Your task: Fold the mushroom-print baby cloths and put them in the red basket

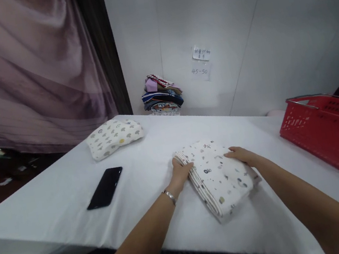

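A folded white cloth (218, 173) with small grey and beige prints lies in front of me, its several layers showing along the left edge. My left hand (181, 173) grips that layered edge at the far left corner, thumb on top and fingers out of sight beneath. At the cloth's right side, my right hand (241, 155) rests with its fingers stretched over the top surface. The underside of the cloth is hidden.
A second folded cloth (114, 137) with grey prints lies at the table's far left, and a black phone (105, 188) nearer. On the right stands a red basket (333, 134). Stacked fabrics (162, 95) sit against the wall behind the white table (150, 169).
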Demonstrator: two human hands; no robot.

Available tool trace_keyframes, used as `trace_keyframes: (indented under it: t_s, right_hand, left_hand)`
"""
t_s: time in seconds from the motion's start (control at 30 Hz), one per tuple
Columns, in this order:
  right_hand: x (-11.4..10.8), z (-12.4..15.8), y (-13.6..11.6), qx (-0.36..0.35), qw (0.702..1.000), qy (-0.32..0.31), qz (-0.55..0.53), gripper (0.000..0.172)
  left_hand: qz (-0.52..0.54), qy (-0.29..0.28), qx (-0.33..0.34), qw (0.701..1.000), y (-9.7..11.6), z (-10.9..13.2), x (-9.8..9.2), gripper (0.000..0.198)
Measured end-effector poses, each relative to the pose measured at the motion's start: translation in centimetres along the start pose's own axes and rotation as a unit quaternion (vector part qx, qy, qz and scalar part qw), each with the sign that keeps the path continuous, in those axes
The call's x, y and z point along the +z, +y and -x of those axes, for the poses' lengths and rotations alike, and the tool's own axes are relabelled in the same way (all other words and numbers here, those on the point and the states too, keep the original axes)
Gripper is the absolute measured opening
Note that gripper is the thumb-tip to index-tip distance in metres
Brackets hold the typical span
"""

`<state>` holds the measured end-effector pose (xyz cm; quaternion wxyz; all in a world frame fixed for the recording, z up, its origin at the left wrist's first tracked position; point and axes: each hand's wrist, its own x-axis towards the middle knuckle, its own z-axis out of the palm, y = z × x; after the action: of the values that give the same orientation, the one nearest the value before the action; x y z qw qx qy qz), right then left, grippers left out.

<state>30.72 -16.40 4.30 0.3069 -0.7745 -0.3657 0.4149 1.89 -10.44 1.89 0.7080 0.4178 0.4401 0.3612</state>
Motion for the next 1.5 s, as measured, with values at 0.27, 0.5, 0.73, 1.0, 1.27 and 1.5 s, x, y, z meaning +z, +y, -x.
trace_keyframes:
  t_s: [0.27,0.5,0.73,1.0,1.27,1.5]
  right_hand:
    - [0.2,0.0,-0.5,0.006,1.000,-0.023,0.005,0.076]
    - [0.6,-0.3,-0.2,0.006,1.000,-0.009,-0.009,0.073]
    - [0.6,0.1,-0.2,-0.002,1.000,-0.005,0.000,0.067]
    - [0.8,0.4,-0.1,0.028,1.000,-0.003,-0.004,0.074]
    - [0.9,0.1,-1.4,0.014,0.987,0.080,0.138,0.062]
    - [8.6,5.0,-5.0,-0.209,0.955,0.052,0.206,0.030]
  left_hand:
    - [0.056,-0.070,-0.101,0.991,0.8,1.3,-0.2,0.032]
    - [0.041,-0.122,-0.050,0.990,1.3,2.0,0.1,0.048]
    - [-0.014,-0.151,-0.040,0.988,-0.3,2.7,-0.1,0.072]
    - [-0.014,-0.110,-0.064,0.992,-1.2,1.4,-0.3,0.065]
    - [-0.004,-0.138,-0.094,0.986,-0.7,1.7,-0.8,0.045]
    - [0.025,-0.178,-0.148,0.972,0.2,1.4,-1.1,0.028]
